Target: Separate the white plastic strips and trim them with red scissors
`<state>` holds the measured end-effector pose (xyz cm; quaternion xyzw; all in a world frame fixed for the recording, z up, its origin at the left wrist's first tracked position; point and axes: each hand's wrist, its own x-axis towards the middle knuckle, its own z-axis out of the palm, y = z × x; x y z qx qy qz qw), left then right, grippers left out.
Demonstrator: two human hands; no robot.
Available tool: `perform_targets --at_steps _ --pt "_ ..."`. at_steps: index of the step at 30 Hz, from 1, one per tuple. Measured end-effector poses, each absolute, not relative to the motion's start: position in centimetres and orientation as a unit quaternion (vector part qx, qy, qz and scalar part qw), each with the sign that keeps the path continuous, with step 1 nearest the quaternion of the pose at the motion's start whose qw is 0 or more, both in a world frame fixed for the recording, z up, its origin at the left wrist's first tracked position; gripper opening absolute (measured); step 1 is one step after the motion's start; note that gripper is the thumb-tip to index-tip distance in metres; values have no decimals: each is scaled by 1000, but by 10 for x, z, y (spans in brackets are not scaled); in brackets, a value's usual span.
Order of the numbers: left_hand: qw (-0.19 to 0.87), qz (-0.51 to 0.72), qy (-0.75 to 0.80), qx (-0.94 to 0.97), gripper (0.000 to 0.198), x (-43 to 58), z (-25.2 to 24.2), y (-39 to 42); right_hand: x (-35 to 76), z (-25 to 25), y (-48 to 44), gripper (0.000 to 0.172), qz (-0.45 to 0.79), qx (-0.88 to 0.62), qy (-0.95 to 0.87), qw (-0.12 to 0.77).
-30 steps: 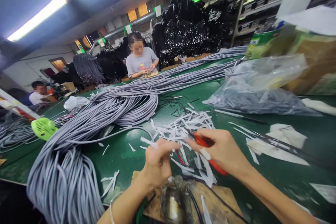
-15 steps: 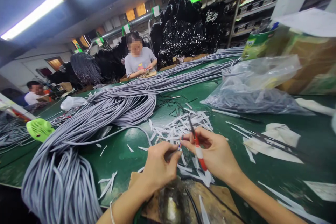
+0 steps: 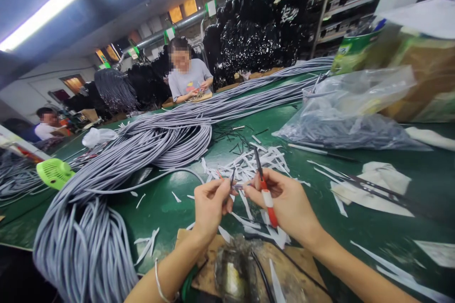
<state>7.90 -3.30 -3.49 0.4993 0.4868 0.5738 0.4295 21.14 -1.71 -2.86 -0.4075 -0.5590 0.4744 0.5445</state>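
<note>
My left hand (image 3: 210, 203) is closed in a pinch around the thin-wired end of a grey cable; one dark wire (image 3: 232, 177) sticks up by its fingertips. My right hand (image 3: 289, 203) grips a red-handled tool (image 3: 269, 201) with a white band and a dark, narrow tip pointing up and away. Its kind is not clear. The right thumb and fingertip also meet at the thin wires (image 3: 239, 188) between the hands. Beneath and beyond the hands lie white paper-like strips (image 3: 249, 163). A thick bundle of grey cable (image 3: 88, 241) hangs over the table's edge at left.
On the green table (image 3: 170, 220) stand a clear bag of grey pieces (image 3: 341, 128) and a green tin (image 3: 351, 52). Tweezers (image 3: 380, 189) rest on white cloth at right. A worn board with a metal block (image 3: 232, 272) is close to me. A co-worker (image 3: 188, 73) sits opposite.
My left hand has turned and lifted slightly, with its fingers now around the wires, and a dark wire stands up there. My right hand still holds the red-handled tool.
</note>
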Motion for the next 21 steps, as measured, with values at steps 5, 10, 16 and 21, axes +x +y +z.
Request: perform_targets --at_steps 5,10,16,21 --pt "500 601 434 448 31 75 -35 -31 213 -25 -14 37 518 -398 -537 533" --pt "575 538 335 517 27 68 -33 -32 219 -29 -12 34 454 -417 -584 528" --pt "376 628 327 598 6 61 -33 -35 221 -26 -21 27 170 -407 -741 507" --pt "268 640 341 634 18 59 -35 -37 217 -31 -23 24 63 -388 -785 480"
